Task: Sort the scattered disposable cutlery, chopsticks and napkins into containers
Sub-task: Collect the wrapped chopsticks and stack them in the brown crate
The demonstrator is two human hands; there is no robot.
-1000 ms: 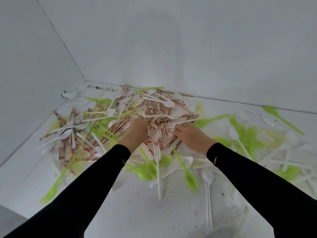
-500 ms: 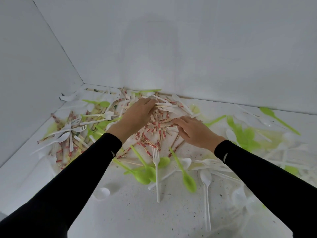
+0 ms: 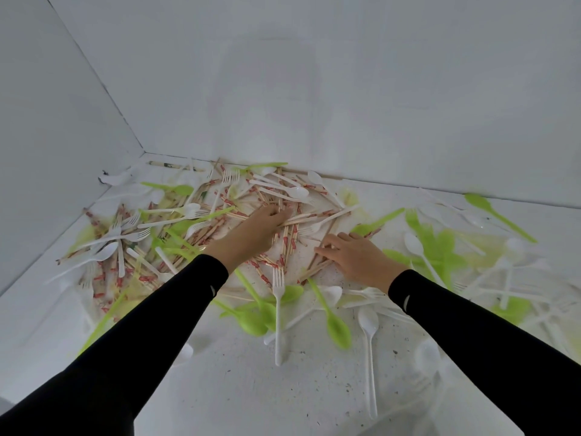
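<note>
A white fork lies near the middle of the white table, with its tines pointing away from the person. Just beyond this fork the chopsticks, many in red-printed paper sleeves, lie in a loose crossed pile. The pile spreads far to the left of the fork and is mixed with more white forks and spoons.

The left hand is beyond the fork and a little to its left. Its fingers are curled down into the pile and grasp a few chopsticks, which stick out to the right of the knuckles. Half a second ago this hand reached deeper, close to the white spoons at the far side of the pile. Now it has come back nearer to the fork.

The right hand is beyond the fork and to its right. It lies released, with its fingers stretched out flat and resting on some loose chopsticks at the edge of the pile. It has stayed almost where it was before, only a little lower.

Both arms wear black sleeves. Green spoons lie just beside the fork on both sides, and one white spoon lies to its right. More green and white cutlery lies far to the right of the fork.
</note>
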